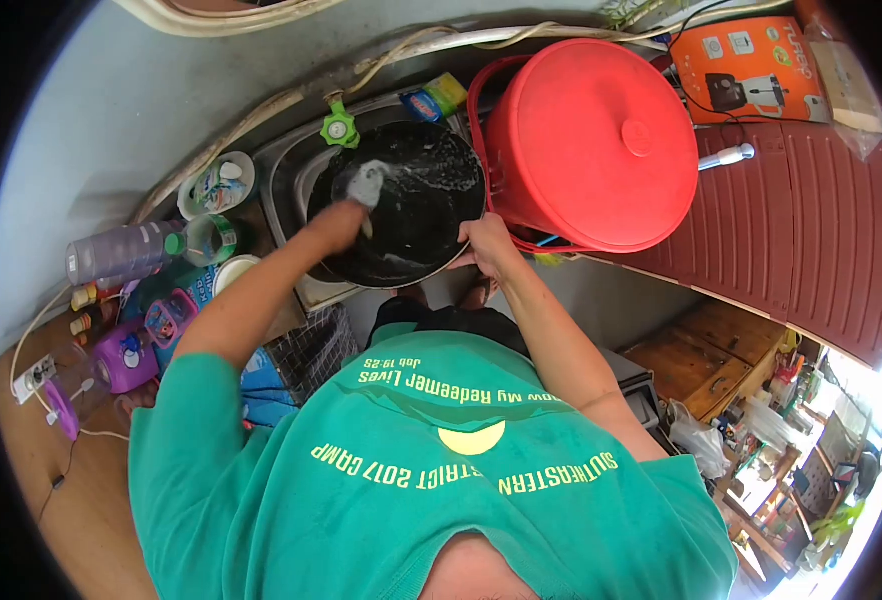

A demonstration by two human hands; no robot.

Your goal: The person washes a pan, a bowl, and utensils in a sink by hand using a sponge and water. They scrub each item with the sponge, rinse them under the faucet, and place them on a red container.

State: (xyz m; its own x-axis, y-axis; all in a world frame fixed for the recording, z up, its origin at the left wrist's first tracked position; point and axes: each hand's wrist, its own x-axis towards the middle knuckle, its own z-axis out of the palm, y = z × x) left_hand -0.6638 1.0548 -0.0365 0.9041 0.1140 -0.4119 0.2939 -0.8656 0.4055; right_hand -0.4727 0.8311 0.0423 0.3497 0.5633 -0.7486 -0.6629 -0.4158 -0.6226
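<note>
The black frying pan point(411, 205) sits tilted over the sink point(286, 170). Left hand point(346, 215) — fingers closed on a soapy sponge point(366, 183) — presses the pan's interior. Right hand point(483, 240) grips the rim. Suds cover the surface — scrubbing under way, rinsing apparently outstanding.

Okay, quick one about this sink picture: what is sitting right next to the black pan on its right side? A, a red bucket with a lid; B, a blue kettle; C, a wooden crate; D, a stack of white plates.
A: a red bucket with a lid stands directly right of the black pan, beside the hand gripping the pan's rim.
</note>
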